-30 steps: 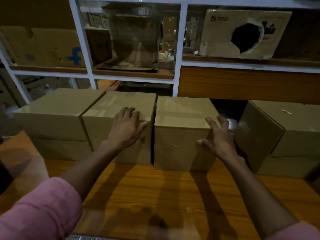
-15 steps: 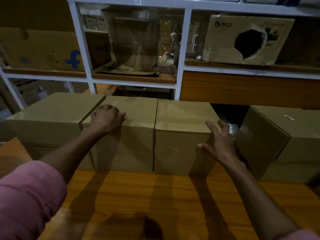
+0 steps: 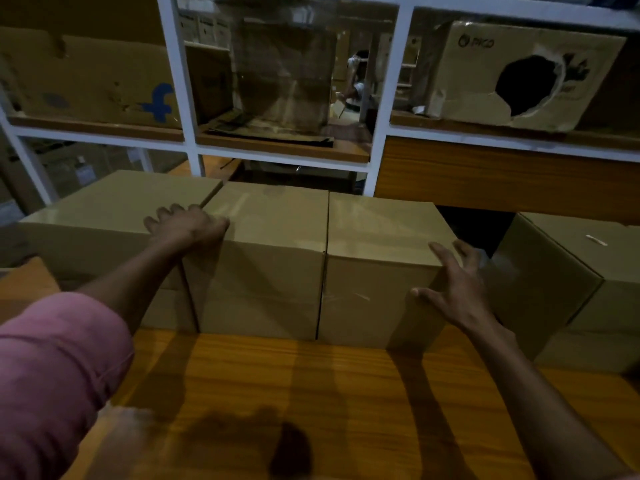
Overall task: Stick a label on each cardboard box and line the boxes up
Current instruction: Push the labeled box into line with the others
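Observation:
Three plain cardboard boxes stand side by side on the wooden table [image 3: 311, 393]: a left box [image 3: 104, 216], a middle box [image 3: 273, 258] and a right box [image 3: 377, 265]. The middle and right boxes touch along one seam. My left hand [image 3: 187, 225] rests on the near left top corner of the middle box, fingers curled over the edge where it meets the left box. My right hand [image 3: 453, 289] presses with spread fingers against the right box's near right corner. A fourth box [image 3: 561, 282] sits apart at the far right, turned at an angle. I see no label on any box.
A white-framed shelf unit [image 3: 384, 98] rises behind the boxes, holding a worn carton with a blue letter [image 3: 90, 77], a torn carton with a hole [image 3: 526, 74] and flat cardboard. A dark gap lies between the right box and the angled one.
My left hand slid from the middle box's top right to its left top corner. The gap between the middle and right boxes closed. My right hand stayed on the right box's corner.

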